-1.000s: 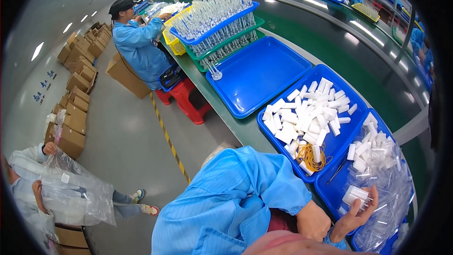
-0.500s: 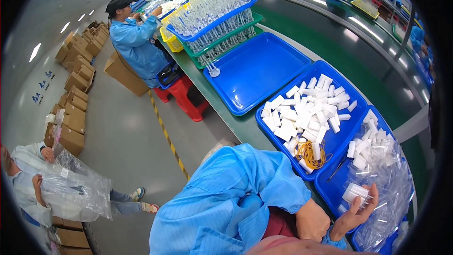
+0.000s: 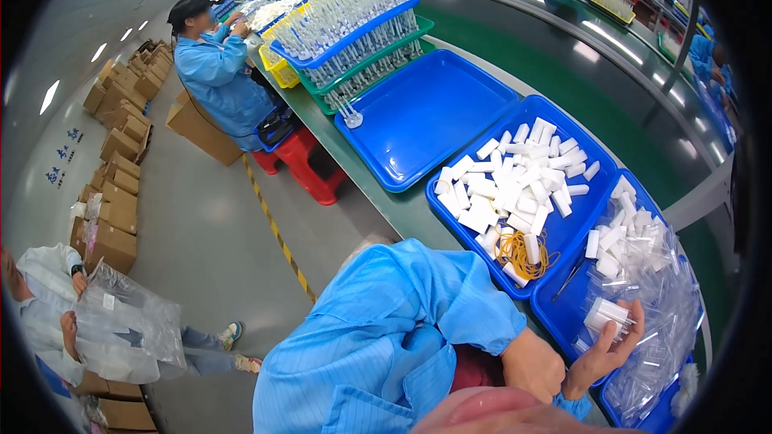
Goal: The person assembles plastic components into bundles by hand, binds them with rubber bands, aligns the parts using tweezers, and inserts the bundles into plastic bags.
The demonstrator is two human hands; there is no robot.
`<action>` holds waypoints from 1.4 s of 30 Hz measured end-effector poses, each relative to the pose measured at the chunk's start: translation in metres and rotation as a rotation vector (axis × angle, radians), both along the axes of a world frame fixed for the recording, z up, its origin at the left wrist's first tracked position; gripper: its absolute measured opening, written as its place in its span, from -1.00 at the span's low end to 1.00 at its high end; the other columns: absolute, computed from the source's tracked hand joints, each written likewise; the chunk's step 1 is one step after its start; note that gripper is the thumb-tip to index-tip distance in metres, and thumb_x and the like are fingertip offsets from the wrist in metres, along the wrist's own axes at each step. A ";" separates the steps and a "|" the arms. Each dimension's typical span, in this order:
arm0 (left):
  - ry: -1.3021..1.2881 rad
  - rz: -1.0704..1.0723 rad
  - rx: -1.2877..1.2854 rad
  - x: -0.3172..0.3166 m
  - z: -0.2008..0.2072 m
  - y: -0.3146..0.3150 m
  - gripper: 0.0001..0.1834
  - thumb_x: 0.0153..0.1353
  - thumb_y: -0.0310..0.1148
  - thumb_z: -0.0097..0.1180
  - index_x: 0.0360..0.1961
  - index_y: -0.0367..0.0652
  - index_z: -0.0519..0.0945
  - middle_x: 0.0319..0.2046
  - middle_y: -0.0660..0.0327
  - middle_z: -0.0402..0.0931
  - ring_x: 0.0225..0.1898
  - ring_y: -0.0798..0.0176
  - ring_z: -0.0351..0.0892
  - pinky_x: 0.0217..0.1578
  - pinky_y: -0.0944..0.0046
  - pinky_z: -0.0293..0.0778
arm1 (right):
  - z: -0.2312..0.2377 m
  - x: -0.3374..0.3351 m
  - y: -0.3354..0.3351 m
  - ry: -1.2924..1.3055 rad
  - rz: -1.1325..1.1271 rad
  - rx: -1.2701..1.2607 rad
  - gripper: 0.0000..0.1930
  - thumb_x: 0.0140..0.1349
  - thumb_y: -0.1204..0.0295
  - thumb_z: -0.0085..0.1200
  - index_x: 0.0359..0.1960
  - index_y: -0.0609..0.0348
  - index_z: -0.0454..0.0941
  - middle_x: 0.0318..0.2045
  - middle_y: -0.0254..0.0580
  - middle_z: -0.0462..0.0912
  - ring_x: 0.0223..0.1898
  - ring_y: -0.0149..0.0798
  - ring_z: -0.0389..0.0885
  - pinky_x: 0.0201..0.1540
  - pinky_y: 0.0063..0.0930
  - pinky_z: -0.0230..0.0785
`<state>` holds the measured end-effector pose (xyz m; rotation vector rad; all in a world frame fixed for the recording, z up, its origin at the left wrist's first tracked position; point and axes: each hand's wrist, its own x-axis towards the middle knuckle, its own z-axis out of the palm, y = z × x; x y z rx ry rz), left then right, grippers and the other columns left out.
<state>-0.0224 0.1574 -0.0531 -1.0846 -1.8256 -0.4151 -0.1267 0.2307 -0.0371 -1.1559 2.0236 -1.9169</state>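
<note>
My right hand is closed around a small bundle of white foam-like blocks with clear plastic pieces, above a blue tray at the right. Beneath and beside it lie many clear plastic tubes or sleeves and loose white blocks. My left hand is curled into a fist close to my chest, left of the right hand. Its fingertips are turned away, so anything inside is hidden. A blue tray nearby holds a heap of white blocks and yellow rubber bands.
Beyond stands a bare blue tray, then stacked trays of upright clear plastic parts. A green conveyor runs behind the bench. One co-worker sits beyond a red stool; another person holds a plastic bag.
The view has shifted slightly, so the trays appear a little further left. My right hand still holds the bundle, its fingers slightly shifted; my left fist stays put.
</note>
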 end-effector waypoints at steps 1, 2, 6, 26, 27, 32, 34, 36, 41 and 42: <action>0.069 0.059 0.036 -0.002 0.009 -0.004 -0.55 0.31 -0.14 0.11 -0.72 0.04 0.34 -0.68 0.36 0.36 -0.66 0.30 0.42 -0.68 0.26 0.24 | -0.001 -0.003 0.001 -0.033 -0.020 -0.030 -0.46 0.30 0.30 0.02 0.28 0.26 0.28 0.04 -0.06 0.46 0.02 -0.20 0.45 0.07 -0.35 0.37; 0.136 0.113 0.076 -0.006 0.017 -0.008 -0.54 0.32 -0.14 0.11 -0.72 0.04 0.31 -0.67 0.38 0.33 -0.65 0.32 0.38 -0.69 0.26 0.20 | -0.005 -0.011 0.003 -0.023 -0.044 -0.025 -0.46 0.30 0.30 0.02 0.28 0.26 0.28 0.04 -0.06 0.46 0.02 -0.20 0.45 0.07 -0.35 0.37; 0.149 0.797 0.137 -0.011 0.064 -0.056 -0.88 0.10 -0.34 0.21 -0.50 -0.10 0.55 -0.52 0.21 0.49 -0.55 0.20 0.49 -0.56 0.17 0.45 | 0.002 -0.024 0.010 -0.245 -0.026 -0.186 -0.38 0.30 0.19 0.06 0.30 0.28 0.26 0.11 0.01 0.46 0.06 -0.18 0.48 0.12 -0.33 0.37; -1.287 -0.118 1.392 -0.013 0.050 -0.060 -0.38 0.25 -0.26 0.24 0.24 -0.25 0.28 -0.09 0.14 0.53 -0.11 0.32 0.59 -0.08 0.35 0.51 | 0.038 -0.021 0.009 0.550 0.052 0.057 -0.20 -0.11 0.49 0.39 0.28 0.14 0.36 0.24 -0.10 0.37 0.08 -0.08 0.47 0.11 -0.28 0.33; -1.253 -0.127 1.386 -0.013 0.050 -0.058 -0.40 0.23 -0.31 0.27 0.22 -0.27 0.31 -0.09 0.15 0.53 -0.10 0.34 0.57 -0.07 0.36 0.50 | 0.037 -0.022 0.006 0.734 -0.001 0.063 -0.16 -0.19 0.50 0.41 0.27 0.13 0.36 0.25 -0.10 0.36 0.05 -0.05 0.49 0.09 -0.25 0.34; -1.447 -0.297 1.398 -0.013 0.052 -0.070 -0.51 0.16 -0.38 0.31 0.07 -0.29 0.43 -0.12 0.15 0.56 -0.17 0.36 0.58 -0.13 0.36 0.51 | 0.036 -0.028 -0.003 0.787 0.140 0.060 -0.16 -0.23 0.45 0.40 0.25 0.11 0.39 0.14 -0.09 0.49 0.09 -0.03 0.46 0.12 -0.20 0.30; -1.540 -0.408 1.390 -0.009 0.050 -0.079 -0.70 0.17 -0.37 0.29 -0.12 -0.26 0.54 -0.31 0.21 0.60 -0.31 0.36 0.60 -0.24 0.39 0.50 | 0.045 -0.027 -0.014 0.727 0.244 0.048 -0.17 -0.21 0.43 0.41 0.25 0.12 0.39 0.14 -0.09 0.50 0.08 -0.03 0.47 0.14 -0.20 0.28; -1.377 -0.247 1.399 -0.008 0.058 -0.085 -0.72 0.18 -0.33 0.28 -0.18 -0.26 0.55 -0.37 0.21 0.59 -0.35 0.34 0.59 -0.27 0.37 0.50 | 0.056 -0.028 -0.013 0.621 0.314 0.037 -0.24 -0.09 0.40 0.41 0.25 0.11 0.41 0.12 -0.10 0.52 0.02 -0.03 0.51 0.17 -0.23 0.27; -0.252 0.436 1.468 0.014 0.078 -0.148 -0.77 0.09 -0.37 0.40 -0.34 -0.22 0.59 -0.47 0.27 0.57 -0.48 0.41 0.56 -0.38 0.39 0.45 | 0.066 -0.039 -0.007 0.481 0.212 0.216 -0.56 0.08 0.44 0.30 0.05 0.10 0.57 -0.08 -0.11 0.61 -0.05 -0.08 0.55 0.04 -0.30 0.34; -0.178 0.471 1.477 0.023 0.080 -0.159 -0.78 0.08 -0.40 0.41 -0.36 -0.23 0.59 -0.48 0.27 0.57 -0.50 0.41 0.55 -0.38 0.39 0.45 | 0.063 -0.035 -0.017 0.588 0.293 0.274 -0.65 0.10 0.44 0.27 -0.04 0.11 0.61 -0.16 -0.14 0.62 -0.10 -0.07 0.55 -0.01 -0.29 0.35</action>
